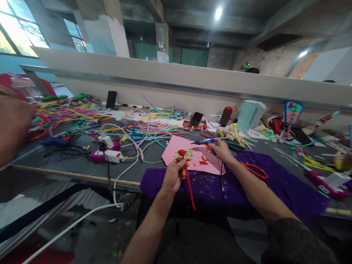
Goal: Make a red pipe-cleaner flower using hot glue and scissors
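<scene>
left hand [172, 175]: fingers closed round red pipe-cleaner flower [182, 153], stem hanging below over purple cloth [214, 189] | right hand [220, 147]: fingers wrapped on blue glue gun [205, 140], nozzle pointing left above pink sheet [192, 156] on table [68, 161] | advice: keep flower steady over the sheet (catches drips), bring nozzle close, small dab

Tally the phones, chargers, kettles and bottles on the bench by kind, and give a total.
Phones: 2, one standing against the back wall, one lying near the bottle
White plug-in chargers: 2
Kettle: 1
Red-capped bottle: 1
Total: 6
</scene>
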The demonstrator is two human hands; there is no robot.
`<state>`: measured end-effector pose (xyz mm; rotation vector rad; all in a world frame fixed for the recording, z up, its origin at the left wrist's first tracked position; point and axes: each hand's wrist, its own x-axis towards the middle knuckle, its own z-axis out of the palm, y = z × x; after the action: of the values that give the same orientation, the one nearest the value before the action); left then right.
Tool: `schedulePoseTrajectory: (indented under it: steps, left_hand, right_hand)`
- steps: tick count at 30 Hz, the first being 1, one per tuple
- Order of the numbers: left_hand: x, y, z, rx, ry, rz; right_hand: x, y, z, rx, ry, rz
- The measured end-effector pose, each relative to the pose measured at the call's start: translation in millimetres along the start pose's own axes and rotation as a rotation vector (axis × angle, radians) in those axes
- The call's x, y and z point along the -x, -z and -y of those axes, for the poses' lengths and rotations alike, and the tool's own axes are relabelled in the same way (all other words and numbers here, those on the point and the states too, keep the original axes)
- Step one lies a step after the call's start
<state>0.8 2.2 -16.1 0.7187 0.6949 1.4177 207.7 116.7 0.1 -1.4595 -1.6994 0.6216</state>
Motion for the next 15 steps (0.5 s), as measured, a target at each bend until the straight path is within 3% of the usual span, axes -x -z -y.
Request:
schedulePoseTrajectory:
  steps: [6, 10, 11, 14, 15]
  left_hand:
    - [1, -0.1, 0, 0.002, 0.021, -0.021]
    - [0, 0.9, -2, 0.027, 0.043, 0.009]
    - [0, 1.1, -2, 0.036, 0.058, 0.021]
    - [0, 1.4, -5, 0.065, 0.125, 0.044]
    - [0, 1.5, -6, 0.075, 0.142, 0.049]
  right_hand:
    - [-7, -2, 3, 0.270, -0.011, -0.052]
    - [15, 0, 24, 0.450, 0.197, -0.136]
    - [23, -1, 32, 0.392, 0.286, -0.090]
    - [49, -7, 55, 0.034, 0.502, 0.217]
    - [56, -11, 60, -0.038, 0.547, 0.247]
